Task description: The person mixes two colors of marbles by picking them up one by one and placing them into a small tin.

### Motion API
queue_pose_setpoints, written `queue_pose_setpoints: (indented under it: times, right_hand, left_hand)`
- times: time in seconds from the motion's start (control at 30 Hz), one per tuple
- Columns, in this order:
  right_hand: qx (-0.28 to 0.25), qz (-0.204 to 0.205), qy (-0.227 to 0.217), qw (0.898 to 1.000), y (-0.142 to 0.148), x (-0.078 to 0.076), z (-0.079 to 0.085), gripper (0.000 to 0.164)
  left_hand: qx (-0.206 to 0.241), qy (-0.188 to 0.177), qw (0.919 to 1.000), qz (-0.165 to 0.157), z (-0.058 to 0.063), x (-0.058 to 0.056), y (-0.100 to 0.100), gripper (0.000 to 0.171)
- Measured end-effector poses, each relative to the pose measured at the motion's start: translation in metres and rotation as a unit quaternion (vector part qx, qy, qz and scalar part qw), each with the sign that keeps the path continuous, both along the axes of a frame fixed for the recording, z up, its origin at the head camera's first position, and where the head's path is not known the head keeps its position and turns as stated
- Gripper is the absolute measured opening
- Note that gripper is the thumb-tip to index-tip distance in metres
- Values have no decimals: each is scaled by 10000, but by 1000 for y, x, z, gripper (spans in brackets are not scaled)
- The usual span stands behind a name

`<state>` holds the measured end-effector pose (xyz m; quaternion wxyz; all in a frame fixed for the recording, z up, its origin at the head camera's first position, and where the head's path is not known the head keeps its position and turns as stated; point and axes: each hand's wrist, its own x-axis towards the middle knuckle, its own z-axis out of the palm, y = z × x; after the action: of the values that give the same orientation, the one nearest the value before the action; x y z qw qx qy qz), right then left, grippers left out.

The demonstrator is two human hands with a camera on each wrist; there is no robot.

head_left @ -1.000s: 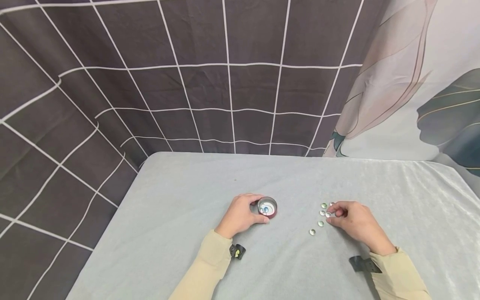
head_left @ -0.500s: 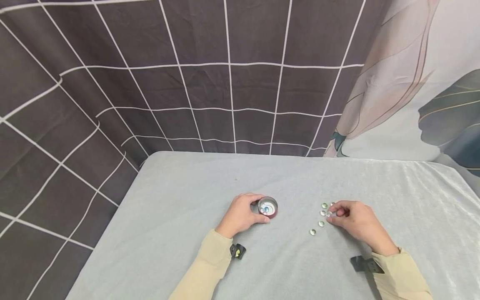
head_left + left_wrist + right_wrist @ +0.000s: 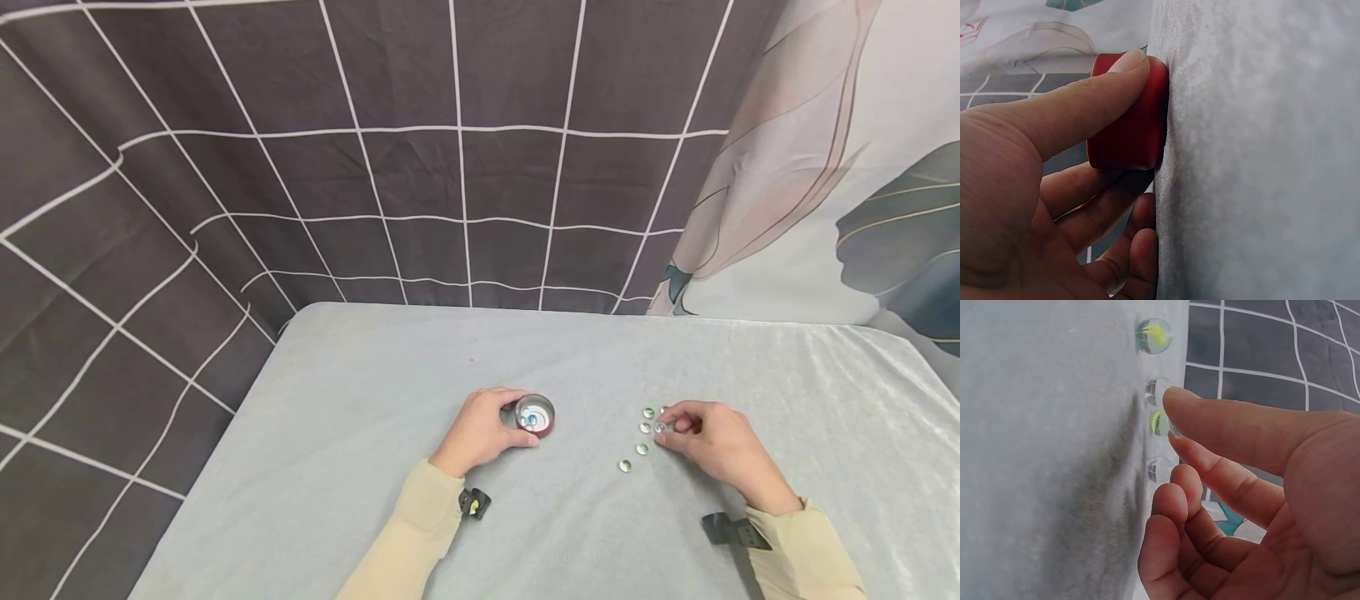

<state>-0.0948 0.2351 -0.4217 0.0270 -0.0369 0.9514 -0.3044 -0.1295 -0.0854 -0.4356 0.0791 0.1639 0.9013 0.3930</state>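
My left hand [image 3: 480, 429] grips a small round red cup [image 3: 551, 427], thumb and fingers on opposite sides; its red wall [image 3: 1127, 134] fills the grasp in the left wrist view. Inside lie a blue marble [image 3: 532, 420] and what look like clear ones. To the right, my right hand [image 3: 716, 437] pinches a clear marble [image 3: 660, 427] between thumb and index finger, mostly hidden by them in the right wrist view. Close by on the cloth are a green-tinted marble [image 3: 648, 412], a clear marble [image 3: 645, 427] and several others.
A pale grey velvety cloth [image 3: 390, 367] covers the table. Two greenish marbles lie nearer me, the closer marble [image 3: 625, 466] being left of the group. Behind the table hangs a dark gridded curtain [image 3: 510, 175], with a leaf-patterned curtain [image 3: 795, 217] at right.
My right hand has shifted very slightly right, the clear marble moving along between its fingertips. The left hand and the cup look unmoved.
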Motion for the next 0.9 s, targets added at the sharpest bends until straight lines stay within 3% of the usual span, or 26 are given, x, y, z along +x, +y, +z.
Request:
queue_pose_setpoints:
  times: [0.9]
  right_hand:
    - [-24, -11, 163, 9999, -5, 2, 5, 19]
  left_hand:
    - [-26, 66, 10000, -32, 1, 1, -1, 58]
